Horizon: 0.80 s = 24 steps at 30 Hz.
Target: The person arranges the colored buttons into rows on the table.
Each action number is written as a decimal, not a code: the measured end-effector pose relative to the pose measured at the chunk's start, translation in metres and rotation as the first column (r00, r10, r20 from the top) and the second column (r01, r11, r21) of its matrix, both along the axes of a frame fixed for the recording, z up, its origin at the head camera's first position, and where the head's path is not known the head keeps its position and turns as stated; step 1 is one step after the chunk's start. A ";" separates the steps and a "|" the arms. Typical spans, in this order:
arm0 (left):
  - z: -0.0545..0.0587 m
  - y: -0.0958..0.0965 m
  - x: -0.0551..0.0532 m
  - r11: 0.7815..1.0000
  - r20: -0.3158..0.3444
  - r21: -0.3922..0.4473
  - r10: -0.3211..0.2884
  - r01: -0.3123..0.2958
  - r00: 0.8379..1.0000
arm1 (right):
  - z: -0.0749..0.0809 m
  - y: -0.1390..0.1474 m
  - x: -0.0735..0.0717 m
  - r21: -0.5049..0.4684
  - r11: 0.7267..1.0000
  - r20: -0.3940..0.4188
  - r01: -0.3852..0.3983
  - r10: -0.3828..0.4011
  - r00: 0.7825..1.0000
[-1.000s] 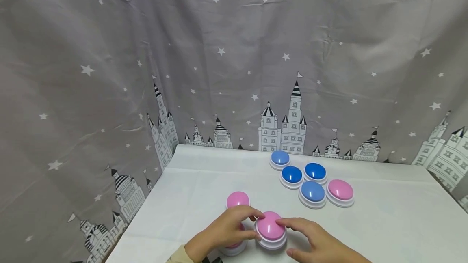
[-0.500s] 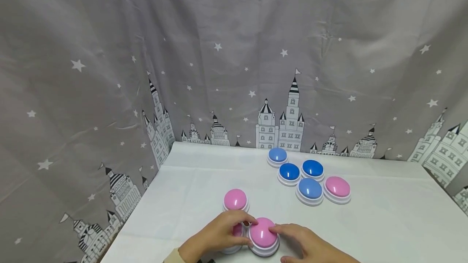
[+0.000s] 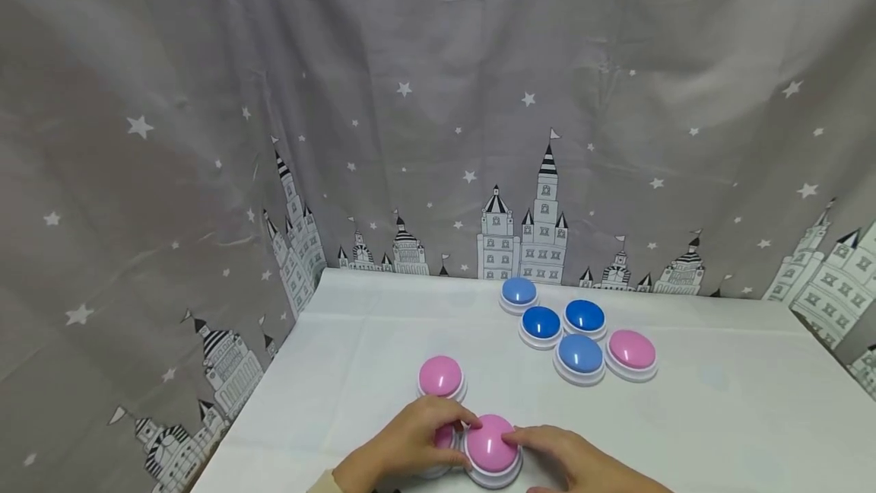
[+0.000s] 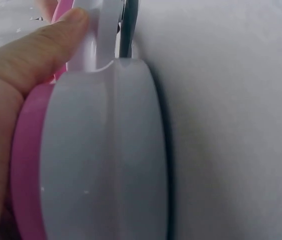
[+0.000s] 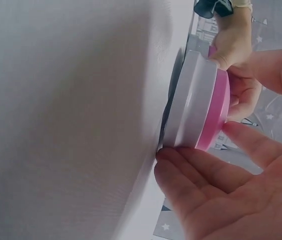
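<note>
At the table's front, my left hand (image 3: 417,436) holds a pink-domed push button (image 3: 490,443) with a white round base, thumb on the base and a finger on the dome. My right hand (image 3: 578,462) touches the same button from the right. In the right wrist view, its fingertips (image 5: 168,155) meet the base's side, one finger reaches the dome, and the thumb stands off. A second pink button (image 3: 444,436) sits close on the left, partly hidden under my left hand; its white base (image 4: 101,150) fills much of the left wrist view. Behind it is a third pink button (image 3: 440,376).
Farther back to the right stands a group of buttons: two light blue (image 3: 580,354), two dark blue (image 3: 541,322) and one pink (image 3: 632,349). A white cloth (image 3: 369,341) covers the table. A grey curtain (image 3: 411,135) with printed castles and stars hangs behind and at the left.
The held pink button has moved left and nearer to me, closer to the second pink button. Both hands have moved with it. The head view has shifted slightly.
</note>
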<state>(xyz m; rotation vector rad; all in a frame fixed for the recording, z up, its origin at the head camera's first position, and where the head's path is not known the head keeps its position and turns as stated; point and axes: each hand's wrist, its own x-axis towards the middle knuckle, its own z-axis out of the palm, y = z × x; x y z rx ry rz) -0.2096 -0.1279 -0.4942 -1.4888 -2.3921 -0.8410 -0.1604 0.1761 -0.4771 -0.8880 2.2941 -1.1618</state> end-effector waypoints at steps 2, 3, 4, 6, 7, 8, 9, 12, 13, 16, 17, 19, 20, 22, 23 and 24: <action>-0.001 -0.001 0.000 1.000 -0.004 0.000 0.002 -0.002 1.000 | -0.002 0.001 -0.001 -0.011 1.000 -0.034 -0.020 0.020 0.999; -0.001 -0.001 0.001 1.000 -0.008 0.001 0.005 -0.005 1.000 | -0.003 0.000 0.000 -0.014 0.999 -0.049 -0.030 0.030 0.998; -0.001 -0.002 0.002 1.000 -0.015 0.003 0.006 -0.006 1.000 | -0.005 0.000 -0.001 -0.016 0.999 -0.062 -0.037 0.036 0.997; -0.002 -0.001 0.002 1.000 -0.030 0.009 0.003 -0.003 1.000 | -0.007 0.001 -0.001 -0.025 0.998 -0.091 -0.049 0.047 0.995; -0.002 -0.001 0.001 1.000 -0.037 0.013 -0.001 0.001 0.999 | -0.008 0.002 -0.001 -0.026 0.998 -0.105 -0.054 0.051 0.993; -0.002 0.000 0.001 1.000 -0.042 0.016 -0.009 0.009 0.999 | -0.008 0.002 -0.001 -0.028 0.998 -0.115 -0.057 0.054 0.992; -0.002 0.001 0.000 1.000 -0.047 0.020 -0.017 0.018 0.999 | -0.009 0.003 -0.002 -0.031 0.998 -0.127 -0.062 0.058 0.990; -0.003 0.001 0.001 0.999 -0.044 0.023 -0.030 0.031 0.999 | -0.012 0.004 -0.004 -0.043 0.995 -0.170 -0.087 0.079 0.982; -0.003 0.001 0.001 0.999 -0.039 0.022 -0.030 0.031 0.999 | -0.013 0.004 -0.004 -0.045 0.995 -0.177 -0.091 0.082 0.981; -0.003 0.002 0.002 1.000 -0.025 0.002 -0.011 0.011 1.000 | -0.016 0.003 -0.005 -0.046 0.995 -0.185 -0.093 0.083 0.979; -0.002 0.002 0.003 1.000 -0.019 -0.010 0.000 0.000 1.000 | -0.016 0.003 -0.005 -0.045 0.995 -0.182 -0.092 0.082 0.980; -0.001 0.002 0.003 0.999 -0.010 -0.033 0.017 -0.017 1.000 | -0.016 0.003 -0.005 -0.042 0.995 -0.189 -0.092 0.083 0.979; 0.000 0.001 0.003 0.999 -0.005 -0.047 0.026 -0.026 1.000 | -0.015 0.003 -0.005 -0.037 0.995 -0.187 -0.090 0.082 0.979; 0.002 0.001 0.004 0.996 0.009 -0.081 0.041 -0.040 0.999 | -0.013 0.003 -0.004 -0.031 0.995 -0.178 -0.092 0.085 0.980; 0.003 0.001 0.004 0.994 0.016 -0.097 0.047 -0.045 0.999 | -0.013 0.003 -0.004 -0.027 0.995 -0.167 -0.094 0.088 0.982; 0.004 0.001 0.004 0.993 0.030 -0.111 0.052 -0.049 0.998 | -0.012 0.002 -0.004 -0.021 0.995 -0.158 -0.101 0.096 0.983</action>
